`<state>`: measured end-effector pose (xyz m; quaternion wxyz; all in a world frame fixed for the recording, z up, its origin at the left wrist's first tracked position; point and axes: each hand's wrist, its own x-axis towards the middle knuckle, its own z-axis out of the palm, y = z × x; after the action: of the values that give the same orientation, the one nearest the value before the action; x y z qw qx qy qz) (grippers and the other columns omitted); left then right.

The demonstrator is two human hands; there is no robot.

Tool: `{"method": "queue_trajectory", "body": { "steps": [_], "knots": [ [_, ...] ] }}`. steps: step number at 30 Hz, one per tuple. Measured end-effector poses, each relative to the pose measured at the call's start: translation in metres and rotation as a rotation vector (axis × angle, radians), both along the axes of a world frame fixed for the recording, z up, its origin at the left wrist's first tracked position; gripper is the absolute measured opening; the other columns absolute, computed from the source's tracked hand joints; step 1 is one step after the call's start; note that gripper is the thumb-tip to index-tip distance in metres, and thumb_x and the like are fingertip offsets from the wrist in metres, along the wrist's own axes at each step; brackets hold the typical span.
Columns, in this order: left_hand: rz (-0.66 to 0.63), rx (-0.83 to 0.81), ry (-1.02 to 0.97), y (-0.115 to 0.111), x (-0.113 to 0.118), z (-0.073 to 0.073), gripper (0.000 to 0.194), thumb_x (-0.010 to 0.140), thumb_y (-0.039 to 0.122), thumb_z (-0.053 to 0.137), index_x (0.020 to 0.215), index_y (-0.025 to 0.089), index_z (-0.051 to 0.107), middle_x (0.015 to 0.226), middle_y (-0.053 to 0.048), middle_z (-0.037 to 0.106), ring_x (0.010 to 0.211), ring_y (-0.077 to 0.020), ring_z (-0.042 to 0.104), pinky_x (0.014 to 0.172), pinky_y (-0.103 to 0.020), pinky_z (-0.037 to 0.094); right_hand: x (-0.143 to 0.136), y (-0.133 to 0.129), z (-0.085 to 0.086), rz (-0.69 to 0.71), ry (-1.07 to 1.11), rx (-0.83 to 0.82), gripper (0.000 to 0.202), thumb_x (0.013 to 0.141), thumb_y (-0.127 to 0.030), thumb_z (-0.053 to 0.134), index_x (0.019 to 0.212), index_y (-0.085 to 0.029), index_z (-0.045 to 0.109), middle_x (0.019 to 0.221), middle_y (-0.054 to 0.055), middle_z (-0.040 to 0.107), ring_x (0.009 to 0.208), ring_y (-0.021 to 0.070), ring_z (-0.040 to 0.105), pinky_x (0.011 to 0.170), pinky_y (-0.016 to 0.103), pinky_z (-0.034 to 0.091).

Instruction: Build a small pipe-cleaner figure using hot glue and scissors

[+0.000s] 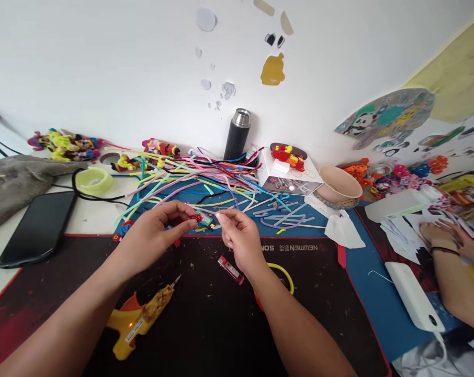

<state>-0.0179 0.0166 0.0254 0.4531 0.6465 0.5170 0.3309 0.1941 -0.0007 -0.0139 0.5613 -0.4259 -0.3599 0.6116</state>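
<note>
My left hand (160, 230), left of centre above the black mat (205, 314), pinches a small red glittery piece (196, 217) between thumb and fingertips. To its right, my right hand (239, 235) is closed with thumb and index finger together; something tiny and pale shows at the tips, too small to name. A green and black item (207, 220) lies between the hands, just behind them. On the mat below the right hand rests a red lighter (231, 269). A yellow glue gun (143, 319) with a lit orange light lies under the left forearm.
Many coloured pipe cleaners (190, 178) spread behind the hands. A black flask (237, 133), white box (288, 175) and bowl (339, 186) stand near the wall. A phone (38, 228) lies left. At right are a white device (413, 296) and another person's hands (443, 235).
</note>
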Motion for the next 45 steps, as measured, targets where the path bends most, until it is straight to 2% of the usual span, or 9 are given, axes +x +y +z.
{"method": "queue_trajectory", "body": {
  "steps": [10, 21, 28, 45],
  "knots": [
    [-0.024, 0.001, 0.034, -0.007, 0.011, 0.008, 0.035, 0.093, 0.058, 0.074, 0.104, 0.025, 0.079, 0.099, -0.006, 0.082, 0.093, -0.0276, 0.075, 0.082, -0.037, 0.060, -0.001, -0.007, 0.000, 0.039, -0.030, 0.023, 0.029, 0.088, -0.050, 0.089, 0.098, -0.024, 0.082, 0.063, -0.007, 0.052, 0.048, 0.0076, 0.032, 0.046, 0.025, 0.021],
    [-0.056, -0.013, 0.024, -0.008, 0.011, 0.006, 0.030, 0.096, 0.054, 0.074, 0.103, 0.025, 0.079, 0.100, -0.004, 0.081, 0.092, -0.0253, 0.073, 0.083, -0.035, 0.057, -0.003, -0.009, 0.002, 0.043, -0.070, 0.041, 0.028, 0.088, -0.048, 0.088, 0.097, -0.023, 0.080, 0.062, -0.007, 0.053, 0.048, 0.0081, 0.033, 0.046, 0.026, 0.022],
    [-0.066, -0.030, 0.017, -0.008, 0.012, 0.005, 0.030, 0.097, 0.055, 0.074, 0.104, 0.026, 0.079, 0.102, -0.003, 0.082, 0.096, -0.0249, 0.074, 0.084, -0.033, 0.056, -0.002, -0.008, -0.001, 0.062, -0.068, 0.037, 0.035, 0.086, -0.053, 0.090, 0.098, -0.022, 0.079, 0.060, -0.008, 0.050, 0.049, 0.0084, 0.033, 0.047, 0.026, 0.023],
    [-0.057, -0.020, 0.002, -0.009, 0.014, 0.009, 0.031, 0.095, 0.055, 0.075, 0.103, 0.025, 0.080, 0.099, -0.005, 0.083, 0.093, -0.0264, 0.076, 0.084, -0.035, 0.060, -0.002, -0.010, -0.003, 0.070, -0.092, 0.048, 0.034, 0.089, -0.052, 0.089, 0.101, -0.022, 0.079, 0.060, -0.009, 0.048, 0.050, 0.0088, 0.033, 0.048, 0.026, 0.022]
  ]
}}
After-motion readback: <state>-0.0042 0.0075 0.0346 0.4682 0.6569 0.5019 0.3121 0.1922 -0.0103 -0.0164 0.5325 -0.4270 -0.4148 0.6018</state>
